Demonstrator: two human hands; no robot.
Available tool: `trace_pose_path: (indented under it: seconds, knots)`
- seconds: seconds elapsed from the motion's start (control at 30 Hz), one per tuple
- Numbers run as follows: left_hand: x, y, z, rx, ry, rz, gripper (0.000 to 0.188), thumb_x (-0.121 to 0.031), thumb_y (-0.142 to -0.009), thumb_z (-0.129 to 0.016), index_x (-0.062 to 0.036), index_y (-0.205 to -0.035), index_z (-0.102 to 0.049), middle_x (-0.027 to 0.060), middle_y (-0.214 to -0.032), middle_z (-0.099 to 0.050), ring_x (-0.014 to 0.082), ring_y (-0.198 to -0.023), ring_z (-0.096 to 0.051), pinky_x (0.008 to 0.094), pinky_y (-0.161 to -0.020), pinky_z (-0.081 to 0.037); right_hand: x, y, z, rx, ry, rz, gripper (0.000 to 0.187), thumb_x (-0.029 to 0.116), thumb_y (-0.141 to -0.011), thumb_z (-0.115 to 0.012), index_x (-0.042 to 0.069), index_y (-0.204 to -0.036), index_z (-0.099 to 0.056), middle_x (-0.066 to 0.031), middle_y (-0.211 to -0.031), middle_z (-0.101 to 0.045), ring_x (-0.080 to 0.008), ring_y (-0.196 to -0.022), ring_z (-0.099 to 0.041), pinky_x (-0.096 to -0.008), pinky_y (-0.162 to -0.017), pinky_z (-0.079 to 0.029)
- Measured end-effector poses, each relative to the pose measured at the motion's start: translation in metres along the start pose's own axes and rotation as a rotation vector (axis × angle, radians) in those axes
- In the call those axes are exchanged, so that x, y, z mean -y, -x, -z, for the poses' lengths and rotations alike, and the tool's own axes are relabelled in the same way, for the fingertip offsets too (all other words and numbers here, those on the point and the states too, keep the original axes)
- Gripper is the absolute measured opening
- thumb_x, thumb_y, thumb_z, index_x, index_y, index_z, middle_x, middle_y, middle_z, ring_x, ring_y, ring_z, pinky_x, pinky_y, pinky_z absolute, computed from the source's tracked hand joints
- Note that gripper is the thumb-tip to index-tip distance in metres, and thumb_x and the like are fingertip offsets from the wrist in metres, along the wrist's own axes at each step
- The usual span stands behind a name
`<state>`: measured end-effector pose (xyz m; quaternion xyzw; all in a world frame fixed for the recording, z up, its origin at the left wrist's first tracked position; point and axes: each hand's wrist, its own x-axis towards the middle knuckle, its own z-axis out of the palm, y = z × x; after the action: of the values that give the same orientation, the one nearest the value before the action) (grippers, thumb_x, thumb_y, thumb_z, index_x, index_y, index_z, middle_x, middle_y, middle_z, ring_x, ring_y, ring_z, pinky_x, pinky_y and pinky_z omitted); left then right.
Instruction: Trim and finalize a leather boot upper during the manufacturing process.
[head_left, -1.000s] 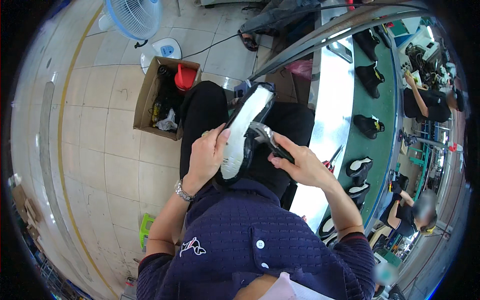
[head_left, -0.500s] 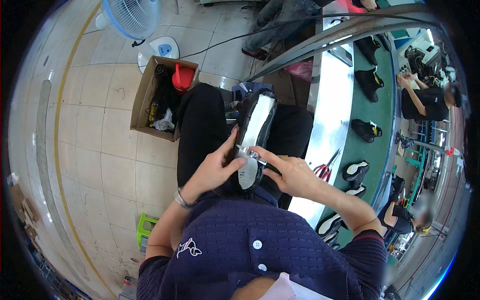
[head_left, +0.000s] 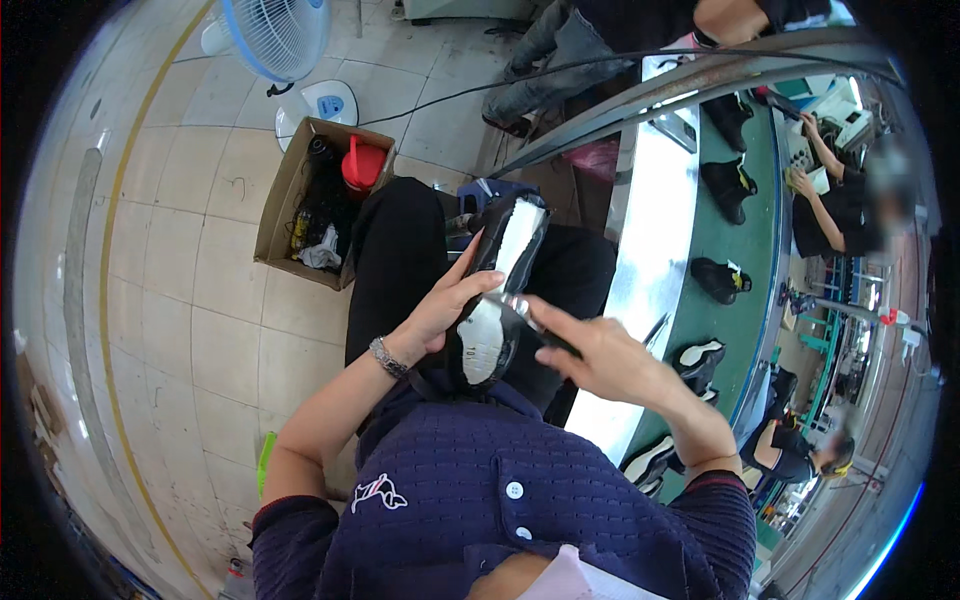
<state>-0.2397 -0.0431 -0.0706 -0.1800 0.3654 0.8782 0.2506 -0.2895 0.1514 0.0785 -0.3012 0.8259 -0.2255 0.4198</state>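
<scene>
A black shoe lies bottom up over my lap, its pale underside facing me and its toe pointing away or toward me, I cannot tell which. My left hand grips its left side, with the thumb lying across the pale underside. In my right hand is a hand tool with a silver metal head and a dark handle. The metal head meets the right edge of the shoe at about its middle, close to my left thumb. My fingers partly cover the tool, so its exact kind is unclear.
On my right runs a shiny metal bench edge beside a green conveyor belt carrying several black shoes. A cardboard box with a red container stands at left, near a fan. Co-workers are beyond the belt and ahead.
The tool has tilted and my right hand has drawn back slightly to the right. My left thumb has moved up the shoe, away from the tool's head. The shoe has shifted slightly left.
</scene>
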Motion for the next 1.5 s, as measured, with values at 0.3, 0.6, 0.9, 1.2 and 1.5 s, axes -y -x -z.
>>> trace_pose_path:
  seconds: [0.3,0.6,0.9,1.2,1.5]
  knots:
    - [-0.004,0.004,0.002,0.039,-0.006,0.012,0.079,-0.023,-0.089,-0.065,-0.0175,-0.154,-0.021,0.0073,-0.140,-0.046,0.0144,-0.120,-0.048,0.0295,-0.102,-0.037,-0.012,-0.057,0.041,-0.129,0.661,0.020,0.066,0.020,-0.091,-0.062,0.019,-0.148,-0.028,-0.0158,-0.080,-0.068,-0.0350,-0.065,-0.066,-0.0399,-0.059,-0.053]
    - [-0.011,0.005,0.007,0.029,-0.025,0.079,0.086,-0.025,-0.086,-0.069,-0.0170,-0.154,-0.017,0.0068,-0.134,-0.051,0.0137,-0.115,-0.051,0.0298,-0.099,-0.039,-0.021,-0.056,0.016,-0.161,0.512,0.012,0.063,0.024,-0.093,-0.059,0.026,-0.148,-0.028,-0.0147,-0.070,-0.066,-0.0350,-0.059,-0.064,-0.0423,-0.055,-0.051]
    - [-0.020,0.010,0.010,0.133,0.020,0.138,0.101,-0.010,-0.079,-0.074,-0.0210,-0.155,-0.009,0.0064,-0.135,-0.045,0.0150,-0.118,-0.048,0.0307,-0.099,-0.040,-0.014,-0.045,0.002,-0.200,0.550,0.058,0.062,0.027,-0.093,-0.058,0.027,-0.148,-0.029,-0.0133,-0.064,-0.064,-0.0309,-0.055,-0.064,-0.0381,-0.050,-0.049]
    - [0.002,0.018,0.021,0.220,-0.001,-0.019,0.101,-0.013,-0.084,-0.071,-0.0233,-0.155,0.000,0.0090,-0.151,-0.030,0.0173,-0.133,-0.036,0.0330,-0.109,-0.029,-0.003,-0.032,-0.008,-0.126,0.502,0.014,0.061,0.029,-0.093,-0.058,0.027,-0.148,-0.030,-0.0089,-0.050,-0.055,-0.0279,-0.045,-0.059,-0.0377,-0.047,-0.048]
    - [0.038,0.040,0.014,0.182,0.377,0.008,0.080,-0.053,-0.093,-0.052,-0.0284,-0.155,-0.008,0.0020,-0.157,-0.023,0.0203,-0.139,-0.031,0.0378,-0.113,-0.027,0.016,-0.009,-0.031,-0.249,0.948,0.320,0.078,0.004,-0.080,-0.060,0.044,-0.143,-0.036,-0.0207,-0.099,-0.061,-0.0287,-0.094,-0.063,-0.0329,-0.055,-0.054]
